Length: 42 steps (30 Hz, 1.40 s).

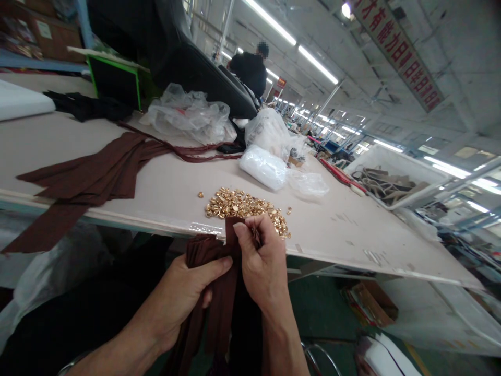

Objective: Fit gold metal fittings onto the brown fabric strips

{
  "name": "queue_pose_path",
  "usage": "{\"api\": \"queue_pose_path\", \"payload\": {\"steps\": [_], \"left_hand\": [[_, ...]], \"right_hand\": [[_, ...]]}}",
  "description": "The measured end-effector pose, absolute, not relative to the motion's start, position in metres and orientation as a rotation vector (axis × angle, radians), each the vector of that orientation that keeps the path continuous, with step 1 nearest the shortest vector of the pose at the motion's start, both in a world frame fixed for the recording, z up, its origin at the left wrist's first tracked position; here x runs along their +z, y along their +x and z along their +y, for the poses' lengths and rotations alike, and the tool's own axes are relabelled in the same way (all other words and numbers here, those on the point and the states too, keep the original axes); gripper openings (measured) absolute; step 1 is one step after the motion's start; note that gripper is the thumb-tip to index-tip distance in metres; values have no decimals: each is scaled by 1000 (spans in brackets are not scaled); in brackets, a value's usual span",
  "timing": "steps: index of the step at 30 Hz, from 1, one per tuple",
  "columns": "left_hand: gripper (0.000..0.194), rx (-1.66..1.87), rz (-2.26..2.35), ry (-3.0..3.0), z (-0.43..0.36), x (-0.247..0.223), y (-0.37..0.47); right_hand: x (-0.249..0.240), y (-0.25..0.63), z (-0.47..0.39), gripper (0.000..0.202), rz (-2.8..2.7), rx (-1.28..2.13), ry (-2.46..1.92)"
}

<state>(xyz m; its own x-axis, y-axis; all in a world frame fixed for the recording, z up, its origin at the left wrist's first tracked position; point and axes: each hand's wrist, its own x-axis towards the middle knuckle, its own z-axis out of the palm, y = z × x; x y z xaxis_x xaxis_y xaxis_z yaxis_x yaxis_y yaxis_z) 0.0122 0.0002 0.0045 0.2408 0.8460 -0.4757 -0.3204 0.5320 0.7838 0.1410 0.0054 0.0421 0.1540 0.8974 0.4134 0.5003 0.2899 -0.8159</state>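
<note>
My left hand (183,292) is closed round a bundle of dark brown fabric strips (201,250) at the table's front edge, its thumb pressed on one strip. Close beside it on the right, my right hand (262,256) pinches the upper part of brown strips between thumb and fingers. The strips hang down below both hands. Just beyond my fingers lies a pile of small gold metal pieces (235,203) on the table (164,193). More brown strips (97,172) are fanned out at the left, partly over the edge.
Clear plastic bags (191,115) and a wrapped white packet (263,166) lie behind the gold pile. A white bin (391,156) with beige and dark straps stands at the right. One person (250,70) is in the background. Under the table is a cardboard box (376,303).
</note>
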Motion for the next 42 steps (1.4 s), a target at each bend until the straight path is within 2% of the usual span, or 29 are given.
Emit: {"api": "queue_pose_path", "payload": {"steps": [5,10,15,20,24,28,31,35,39,42], "left_hand": [[37,872,1032,656,-7,-3,10],[38,890,1038,707,-8,3,10],[22,836,997,800,-14,3,9],[28,829,969,733,-18,-14,8],[29,864,929,740,-14,-23,5],[25,860,883,670,-14,-22,4],[26,833,859,607,-16,-20,3],[26,828,828,579,-18,-23,1],[21,811,851,643,-18,-22,-2],[23,769,896,679,-18,-18,-2]], "right_hand": [[28,145,-10,26,-1364,658,-1296],[22,136,-10,22,-1404,639,-1292],[24,137,-14,28,-1304,806,-1298],[30,161,-15,24,-1241,512,-1433],[31,160,0,24,-1453,258,-1601],[30,143,13,14,-1719,-110,-1814],[29,140,15,20,-1789,-262,-1847],[27,148,0,22,-1806,-141,-1573],[18,156,-23,12,-1790,94,-1125],[10,157,-34,13,-1856,91,-976]]}}
